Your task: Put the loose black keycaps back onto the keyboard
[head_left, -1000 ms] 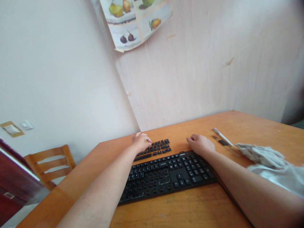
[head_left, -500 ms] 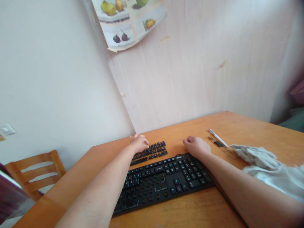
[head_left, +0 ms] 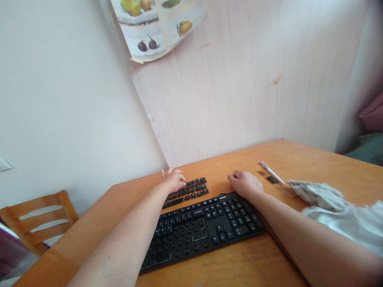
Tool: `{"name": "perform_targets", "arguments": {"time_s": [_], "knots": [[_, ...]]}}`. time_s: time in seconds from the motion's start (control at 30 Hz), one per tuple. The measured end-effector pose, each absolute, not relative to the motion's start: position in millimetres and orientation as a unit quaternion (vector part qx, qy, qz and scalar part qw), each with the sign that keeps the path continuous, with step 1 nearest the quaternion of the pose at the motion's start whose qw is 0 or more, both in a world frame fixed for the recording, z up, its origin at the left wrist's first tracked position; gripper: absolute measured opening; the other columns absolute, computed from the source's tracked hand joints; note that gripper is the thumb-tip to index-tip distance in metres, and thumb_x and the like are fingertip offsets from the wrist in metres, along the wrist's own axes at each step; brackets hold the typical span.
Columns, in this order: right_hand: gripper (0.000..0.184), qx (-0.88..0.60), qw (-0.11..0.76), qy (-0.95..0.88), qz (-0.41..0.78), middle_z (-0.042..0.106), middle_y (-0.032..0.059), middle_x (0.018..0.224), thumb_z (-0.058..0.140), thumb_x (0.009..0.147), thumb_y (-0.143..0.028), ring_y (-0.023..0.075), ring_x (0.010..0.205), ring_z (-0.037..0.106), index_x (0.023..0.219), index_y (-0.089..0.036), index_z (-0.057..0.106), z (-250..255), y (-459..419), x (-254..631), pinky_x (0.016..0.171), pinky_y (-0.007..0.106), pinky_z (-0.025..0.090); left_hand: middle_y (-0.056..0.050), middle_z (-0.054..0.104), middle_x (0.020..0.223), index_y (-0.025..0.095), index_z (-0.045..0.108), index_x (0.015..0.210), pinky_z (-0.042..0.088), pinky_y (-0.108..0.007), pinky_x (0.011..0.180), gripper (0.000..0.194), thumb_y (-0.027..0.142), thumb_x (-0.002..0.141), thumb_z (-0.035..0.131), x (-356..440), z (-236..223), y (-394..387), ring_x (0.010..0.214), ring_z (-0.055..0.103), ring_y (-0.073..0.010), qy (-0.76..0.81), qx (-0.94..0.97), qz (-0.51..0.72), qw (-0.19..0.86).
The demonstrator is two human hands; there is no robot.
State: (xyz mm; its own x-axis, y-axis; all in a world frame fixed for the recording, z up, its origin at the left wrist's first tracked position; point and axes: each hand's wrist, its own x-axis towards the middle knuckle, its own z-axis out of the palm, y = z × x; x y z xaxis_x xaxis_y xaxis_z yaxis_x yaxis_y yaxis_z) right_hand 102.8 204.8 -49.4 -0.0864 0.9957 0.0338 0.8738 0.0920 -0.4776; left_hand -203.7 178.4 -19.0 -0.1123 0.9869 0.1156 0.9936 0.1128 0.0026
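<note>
A black keyboard (head_left: 217, 229) lies slanted on the table in front of me. Many keycaps are off its letter area and lower rows, leaving bare switch posts. Behind it, loose black keycaps (head_left: 196, 187) stand in rows, with a long space bar (head_left: 172, 203) in front. My left hand (head_left: 173, 180) is over the left part of these rows, thumb and forefinger pinched together, other fingers raised; what is between the fingertips is too small to make out. My right hand (head_left: 245, 183) rests in a loose fist by the keyboard's back right corner, with nothing visible in it.
A white pen-like stick (head_left: 271, 172) and a small black-handled tool (head_left: 271, 179) lie to the right of my right hand. Crumpled grey-white cloth (head_left: 326, 197) is at the right. A wooden chair (head_left: 38, 217) stands left of the table (head_left: 233, 263). A wall is behind.
The whole view has shifted slightly, so everything sits a little further left. Both hands stay in nearly the same places over the table.
</note>
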Motion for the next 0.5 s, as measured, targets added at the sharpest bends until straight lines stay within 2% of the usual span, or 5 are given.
{"name": "perform_targets", "arguments": {"time_s": [0.33,0.5], "knots": [[0.046,-0.653,0.178,-0.715,0.175,0.072,0.0109,0.100,0.035,0.091,-0.052,0.0261,0.097,0.065,0.091,-0.024,0.071,-48.8,203.3,102.1,0.073,0.031,0.045,0.002,0.056,0.143,0.030,0.075,0.077,0.004,-0.069,0.114,0.009,0.033,0.076,0.067,-199.0,-22.1,177.7,0.144,0.026,-0.0327,-0.751,-0.656,-0.055,0.046],[0.047,-0.650,0.180,-0.717,0.174,0.072,0.0116,0.100,0.034,0.091,-0.053,0.0273,0.098,0.065,0.090,-0.024,0.072,-48.1,203.9,102.7,0.074,0.033,0.046,0.003,0.053,0.146,0.031,0.075,0.083,0.009,-0.067,0.113,0.013,0.037,0.079,0.065,-200.5,-15.7,169.8,0.144,0.025,-0.0328,-0.759,-0.645,-0.071,0.058]]}}
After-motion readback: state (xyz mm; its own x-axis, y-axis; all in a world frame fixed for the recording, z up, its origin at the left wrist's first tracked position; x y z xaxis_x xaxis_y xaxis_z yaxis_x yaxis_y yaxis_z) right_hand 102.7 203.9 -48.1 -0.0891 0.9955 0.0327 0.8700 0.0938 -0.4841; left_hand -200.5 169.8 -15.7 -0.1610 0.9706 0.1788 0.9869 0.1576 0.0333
